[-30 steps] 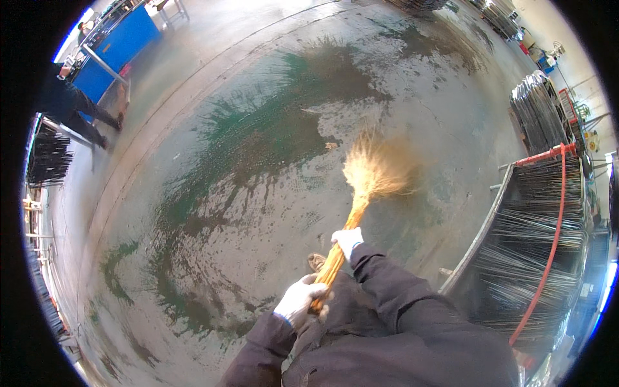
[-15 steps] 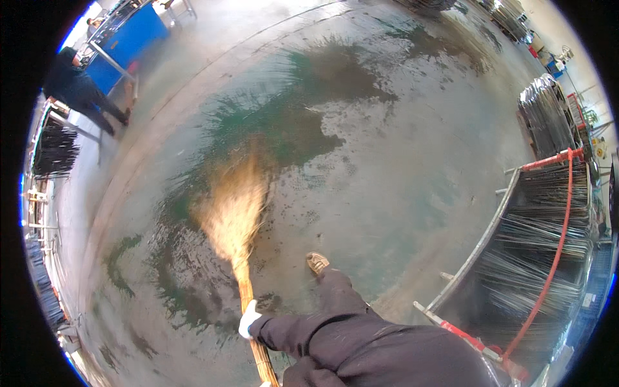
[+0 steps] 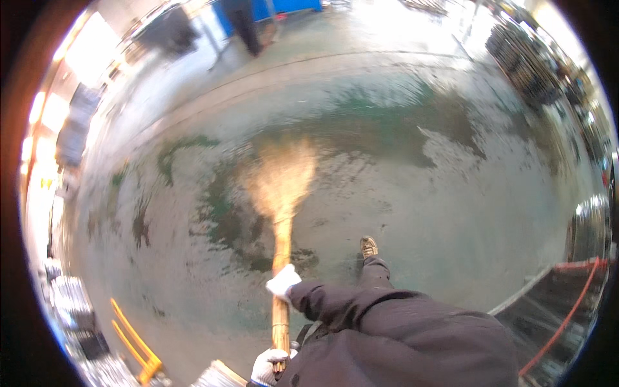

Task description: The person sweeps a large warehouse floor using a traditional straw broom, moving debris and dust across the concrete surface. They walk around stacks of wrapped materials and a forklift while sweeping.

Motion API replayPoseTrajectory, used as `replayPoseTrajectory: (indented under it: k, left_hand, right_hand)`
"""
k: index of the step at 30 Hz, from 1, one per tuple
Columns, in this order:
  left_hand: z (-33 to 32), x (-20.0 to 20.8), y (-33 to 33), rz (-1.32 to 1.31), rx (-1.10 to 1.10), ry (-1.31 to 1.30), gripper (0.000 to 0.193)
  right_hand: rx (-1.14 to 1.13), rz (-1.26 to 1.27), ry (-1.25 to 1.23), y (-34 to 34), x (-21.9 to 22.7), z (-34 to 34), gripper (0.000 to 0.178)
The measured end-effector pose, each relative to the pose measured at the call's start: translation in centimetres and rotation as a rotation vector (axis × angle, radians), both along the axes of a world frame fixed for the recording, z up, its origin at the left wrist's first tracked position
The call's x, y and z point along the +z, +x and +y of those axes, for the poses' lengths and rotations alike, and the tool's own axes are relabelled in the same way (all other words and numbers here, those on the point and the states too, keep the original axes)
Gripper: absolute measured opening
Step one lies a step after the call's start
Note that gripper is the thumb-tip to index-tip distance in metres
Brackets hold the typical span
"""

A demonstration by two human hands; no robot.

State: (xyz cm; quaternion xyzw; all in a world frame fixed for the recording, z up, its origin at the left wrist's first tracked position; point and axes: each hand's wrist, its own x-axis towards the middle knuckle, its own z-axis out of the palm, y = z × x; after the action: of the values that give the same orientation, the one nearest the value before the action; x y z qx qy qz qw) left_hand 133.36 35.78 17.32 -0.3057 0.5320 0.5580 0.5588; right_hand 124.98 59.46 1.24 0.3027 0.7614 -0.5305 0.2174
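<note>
Stained floor (image 3: 445,206) spreads wide around a straw broom (image 3: 282,226), a rack (image 3: 570,317) edging lower right. Gloved left hand (image 3: 267,366) and right hand (image 3: 284,282) wrap fingers round the handle (image 3: 280,319).

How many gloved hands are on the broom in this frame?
2: the right hand grips partway along the broom; the left hand holds its near end, by the lower edge.

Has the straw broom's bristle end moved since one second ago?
Yes, leftward: the straw broom's bristles were right of the dark floor patch; now they overlap its left part in view.
</note>
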Motion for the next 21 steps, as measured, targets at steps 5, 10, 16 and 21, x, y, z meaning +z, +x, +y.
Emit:
replayPoseTrajectory:
  k: [5, 10, 16, 21]
  left_hand:
    - [-4.0, -0.4, -4.0, 0.150, -0.387, 0.081, 0.031]
    - [-3.4, -2.1, -12.0, 0.064, -0.465, 0.141, 0.025]
    - [-1.6, -5.2, -23.5, 0.277, -0.747, 0.173, 0.019]
    - [-10.5, -2.3, -32.8, 0.050, -0.372, -0.079, 0.019]
  right_hand:
    - [-0.587, 0.040, -0.302, 3.7, -2.9, -2.1, 0.028]
    - [-1.054, 0.119, -0.626, 3.1, -8.8, -1.5, 0.012]
    - [-1.273, -0.078, -0.805, -4.2, -14.3, -2.1, 0.015]
    - [0.367, 0.087, 0.282, -15.6, -15.3, -11.0, 0.024]
